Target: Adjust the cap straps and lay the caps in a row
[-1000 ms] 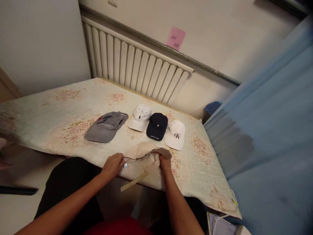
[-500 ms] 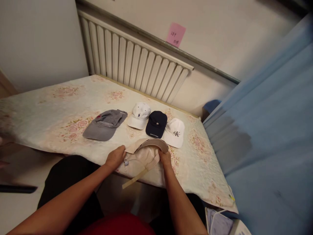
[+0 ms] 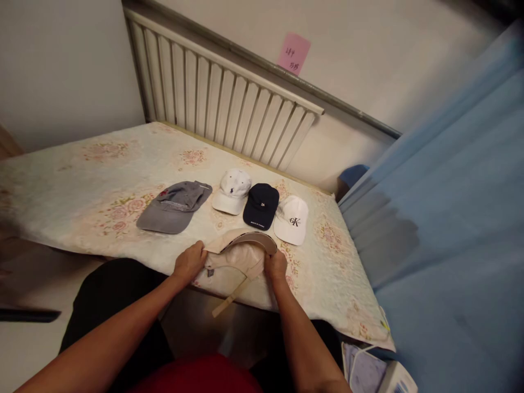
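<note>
A beige baseball cap is stretched between my two hands near the front edge of the bed, its inside and brim underside showing and its strap hanging down. My left hand grips the cap's left side. My right hand pinches it at the right, beside the brim. Just beyond lie a white cap with a small dark emblem, a navy cap and a white cap with black letters. Farther left is a grey cap, its brim toward the lower left.
The caps rest on a bed with a floral cover. A white radiator runs along the wall behind, under a pink note. A blue curtain hangs at the right. A white box-like object stands at the lower right.
The beige cap has shifted slightly left, and its hanging strap has swung a little right. Both hands keep hold of it. The other caps stay in place.
</note>
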`<action>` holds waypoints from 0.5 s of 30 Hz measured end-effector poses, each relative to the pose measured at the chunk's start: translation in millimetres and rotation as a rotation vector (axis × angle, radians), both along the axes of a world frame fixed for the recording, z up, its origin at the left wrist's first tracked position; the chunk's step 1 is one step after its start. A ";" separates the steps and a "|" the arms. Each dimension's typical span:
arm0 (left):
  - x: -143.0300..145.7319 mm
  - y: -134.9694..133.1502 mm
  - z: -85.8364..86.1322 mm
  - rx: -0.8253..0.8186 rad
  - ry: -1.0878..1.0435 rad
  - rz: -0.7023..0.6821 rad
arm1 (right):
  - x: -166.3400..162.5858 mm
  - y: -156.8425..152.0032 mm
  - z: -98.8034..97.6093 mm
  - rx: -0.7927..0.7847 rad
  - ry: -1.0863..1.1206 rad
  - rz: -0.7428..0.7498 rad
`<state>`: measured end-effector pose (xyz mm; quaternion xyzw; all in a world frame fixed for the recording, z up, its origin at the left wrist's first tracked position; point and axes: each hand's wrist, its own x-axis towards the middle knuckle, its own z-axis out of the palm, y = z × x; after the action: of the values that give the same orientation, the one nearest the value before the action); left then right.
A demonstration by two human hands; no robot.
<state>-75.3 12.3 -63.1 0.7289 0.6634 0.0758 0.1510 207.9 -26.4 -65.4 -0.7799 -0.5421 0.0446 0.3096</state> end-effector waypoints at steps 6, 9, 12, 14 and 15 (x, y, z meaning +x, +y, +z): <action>5.3 -0.5 2.1 -0.007 0.013 -0.004 | -5.3 -5.0 3.2 0.006 -0.003 0.032; 9.4 0.2 3.8 -0.010 0.020 -0.028 | -5.0 -9.7 5.1 0.019 0.023 0.091; 12.8 -1.4 4.7 -0.005 0.029 -0.050 | -3.6 -15.6 4.9 0.042 0.056 0.145; 13.8 -3.8 4.5 0.007 0.030 -0.059 | -3.6 -20.0 4.0 0.073 0.069 0.159; 13.8 -5.1 4.1 0.014 0.028 -0.063 | -3.9 -22.2 3.8 0.093 0.071 0.163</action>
<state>-61.4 7.2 -58.9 0.7515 0.6417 0.0652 0.1389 204.1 -48.6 -61.7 -0.7160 -0.5939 0.0722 0.3598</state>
